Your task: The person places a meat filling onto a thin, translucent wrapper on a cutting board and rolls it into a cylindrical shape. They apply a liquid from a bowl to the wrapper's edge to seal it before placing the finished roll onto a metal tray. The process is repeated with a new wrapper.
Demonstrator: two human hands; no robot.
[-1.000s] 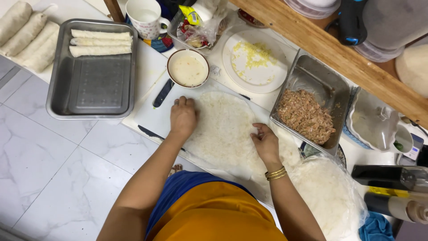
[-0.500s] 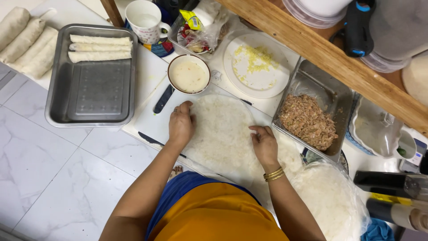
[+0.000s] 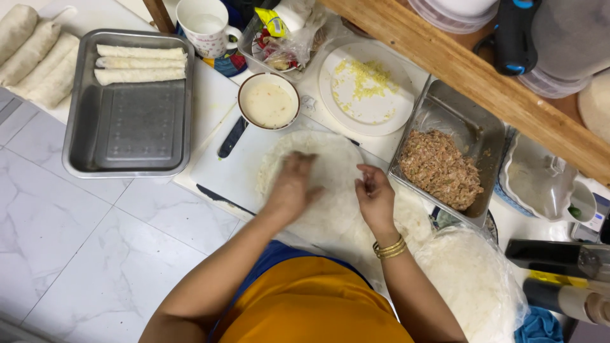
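Hands slid inward on wrapper [image 3: 330,171], minced filling in tray [image 3: 473,121]

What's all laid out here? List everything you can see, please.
wrapper sheet: one, white, round, flat on the cutting board under both hands
cutting board: one, white, on the floor
metal tray: one, grey, left of the board
finished rolls: three, pale, at the tray's far end
more rolls: several, pale, far left
small pan: one, holds pale liquid, beyond the board
plate: one, white, with yellow shreds
filling tray: one, metal, holds brown mince, right of the board
mug: one, white, top
wrapper stack: one, white, bagged, lower right
left hand: flat on the wrapper sheet
right hand: on the wrapper sheet, gold bangles at the wrist
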